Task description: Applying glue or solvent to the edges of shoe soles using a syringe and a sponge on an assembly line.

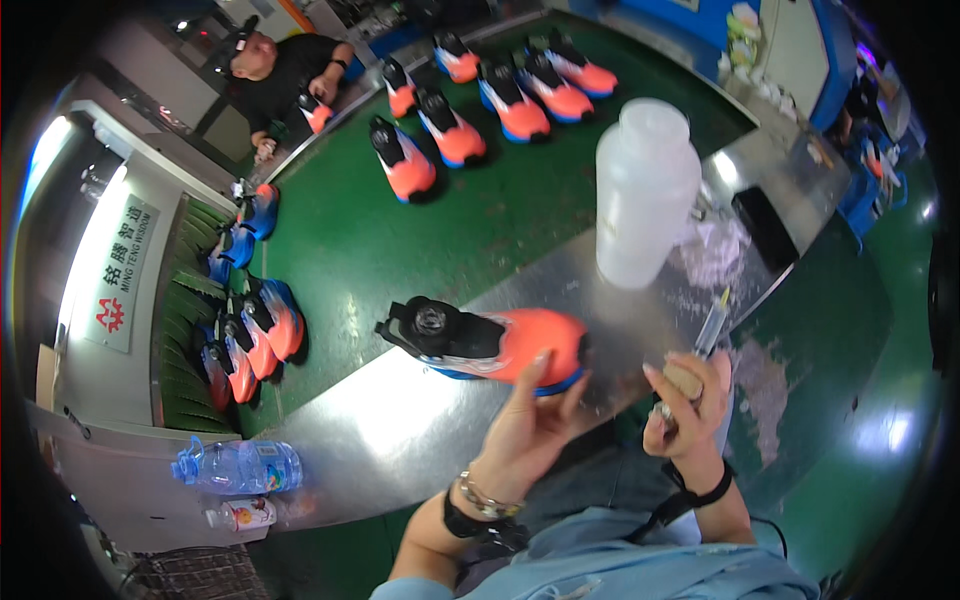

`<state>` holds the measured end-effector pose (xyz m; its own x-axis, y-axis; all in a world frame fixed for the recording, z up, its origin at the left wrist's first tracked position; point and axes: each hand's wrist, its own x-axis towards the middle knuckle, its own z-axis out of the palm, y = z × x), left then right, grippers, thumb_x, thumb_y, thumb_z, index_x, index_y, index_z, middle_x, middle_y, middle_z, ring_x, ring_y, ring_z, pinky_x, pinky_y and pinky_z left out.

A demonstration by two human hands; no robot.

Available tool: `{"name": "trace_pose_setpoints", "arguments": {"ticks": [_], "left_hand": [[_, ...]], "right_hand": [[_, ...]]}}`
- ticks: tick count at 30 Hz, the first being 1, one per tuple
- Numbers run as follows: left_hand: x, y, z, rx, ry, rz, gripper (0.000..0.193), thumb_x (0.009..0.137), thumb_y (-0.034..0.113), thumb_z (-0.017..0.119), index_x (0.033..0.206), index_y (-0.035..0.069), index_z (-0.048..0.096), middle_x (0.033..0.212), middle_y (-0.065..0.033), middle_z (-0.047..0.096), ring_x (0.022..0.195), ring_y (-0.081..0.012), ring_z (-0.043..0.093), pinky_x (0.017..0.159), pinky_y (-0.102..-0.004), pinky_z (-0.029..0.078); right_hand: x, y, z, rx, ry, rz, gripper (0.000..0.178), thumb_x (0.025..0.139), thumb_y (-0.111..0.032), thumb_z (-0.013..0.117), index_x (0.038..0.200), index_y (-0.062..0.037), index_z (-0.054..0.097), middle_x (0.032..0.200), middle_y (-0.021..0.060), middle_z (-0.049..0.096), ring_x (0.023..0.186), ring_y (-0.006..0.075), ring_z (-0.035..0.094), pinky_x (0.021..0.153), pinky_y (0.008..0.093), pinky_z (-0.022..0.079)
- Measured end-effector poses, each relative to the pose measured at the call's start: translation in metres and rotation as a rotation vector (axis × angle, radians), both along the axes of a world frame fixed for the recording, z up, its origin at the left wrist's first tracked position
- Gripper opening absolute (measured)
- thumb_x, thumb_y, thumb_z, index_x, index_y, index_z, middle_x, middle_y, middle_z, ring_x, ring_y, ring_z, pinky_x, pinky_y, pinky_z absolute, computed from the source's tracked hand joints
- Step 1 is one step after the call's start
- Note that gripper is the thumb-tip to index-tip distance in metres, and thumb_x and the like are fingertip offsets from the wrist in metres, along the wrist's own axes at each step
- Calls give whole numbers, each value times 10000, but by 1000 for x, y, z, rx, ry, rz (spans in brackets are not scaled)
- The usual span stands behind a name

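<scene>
Facing a green table (pixel 330 250) with a metal border (pixel 340 475) along the near side. Seeing a white bottle (pixel 650 200) upright beyond the right hand (pixel 690 410), standing in the way of a forward reach, but not between the hands. Holding a coral-and-black shoe (pixel 530 335) near the toe with the left hand (pixel 525 435), over the border, long axis crosswise, toe rightward; cannot tell whether touching metal. Noting more coral shoes (pixel 455 140) farther off, then a black flat device (pixel 765 228) and crumpled tissue (pixel 712 250) past the bottle. Gripping a syringe-like tube (pixel 713 325) in the right hand, tip away, beside a tan piece (pixel 685 380), kind unclear.
</scene>
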<state>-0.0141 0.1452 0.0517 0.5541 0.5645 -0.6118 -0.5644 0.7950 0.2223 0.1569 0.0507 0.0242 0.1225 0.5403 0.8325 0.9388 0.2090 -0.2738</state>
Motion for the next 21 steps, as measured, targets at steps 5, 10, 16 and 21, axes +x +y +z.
{"name": "trace_pose_setpoints", "arguments": {"ticks": [5,10,16,21], "left_hand": [[-114,147,-59,409,234,210,503,824,381,603,1108,-20,491,969,-156,627,447,-47,441,398,-147,381],[-236,243,-89,517,586,827,407,849,266,587,1055,-71,488,940,-115,592,811,-245,626,633,-256,557],[-217,179,-81,675,567,659,203,889,139,489,1024,-6,528,1010,-90,594,918,-149,580,807,-241,482],[-108,69,-19,914,704,-230,263,886,133,510,1081,-40,547,956,-127,629,855,-187,625,775,-304,498]], "right_hand": [[6,-9,-11,-242,-271,-115,358,676,-274,571,982,-109,660,992,96,529,738,264,529,612,340,466],[9,-16,-39,-401,-386,-152,389,697,-288,616,1028,-84,619,996,63,516,772,243,501,637,328,457],[11,-22,-39,-383,-155,-66,269,655,-245,642,874,-90,659,950,57,522,745,231,521,628,317,460],[-4,-7,-16,-209,204,74,200,592,-99,687,788,-136,684,972,77,535,776,246,555,665,321,484]]}}
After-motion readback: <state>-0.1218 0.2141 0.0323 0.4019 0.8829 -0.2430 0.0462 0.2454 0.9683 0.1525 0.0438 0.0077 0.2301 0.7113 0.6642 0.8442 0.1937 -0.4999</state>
